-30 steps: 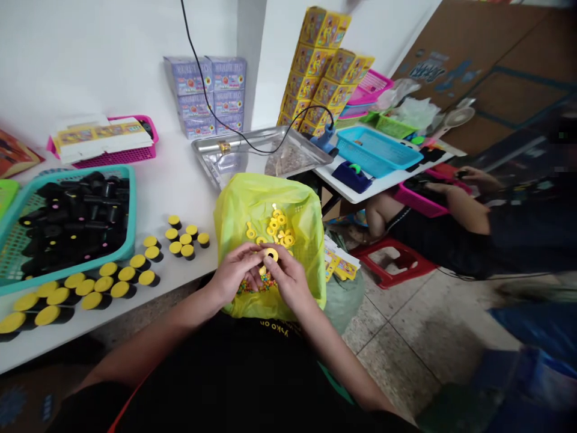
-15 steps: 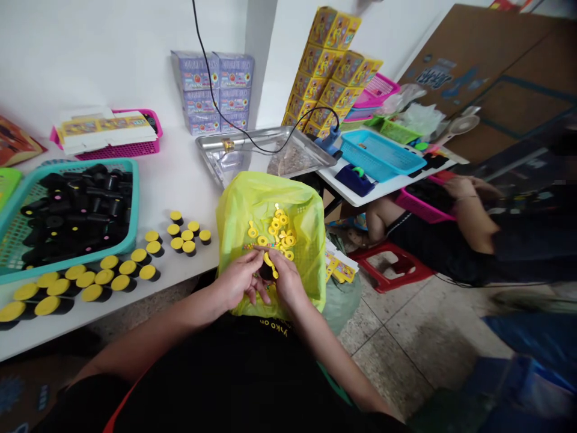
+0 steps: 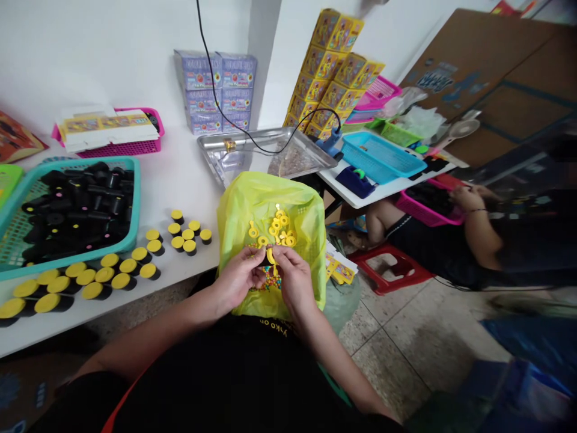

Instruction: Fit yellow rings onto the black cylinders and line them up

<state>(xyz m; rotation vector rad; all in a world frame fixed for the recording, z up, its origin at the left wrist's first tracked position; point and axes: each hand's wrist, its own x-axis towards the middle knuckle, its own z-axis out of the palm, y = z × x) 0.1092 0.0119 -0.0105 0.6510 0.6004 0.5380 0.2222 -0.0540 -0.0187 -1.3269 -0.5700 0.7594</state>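
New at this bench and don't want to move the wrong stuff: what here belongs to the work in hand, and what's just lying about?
In hand: left hand and right hand holding a curved yellow plastic piece; yellow plastic bag with yellow plastic rings and tiny multicoloured beads.

Lying about: yellow-capped black cylinders; teal plastic basket; stacked lilac cardboard boxes; steel tray.

Hands: my left hand [image 3: 238, 278] and right hand [image 3: 294, 279] pinch a yellow plastic ring [image 3: 270, 255] | Below: yellow-green plastic bag [image 3: 238, 207] holding more yellow rings [image 3: 279, 225] and coloured beads [image 3: 270, 279] | Left: white table [image 3: 180, 168] bearing yellow-capped black tubes [image 3: 92, 291] beside a teal basket [image 3: 134, 201]
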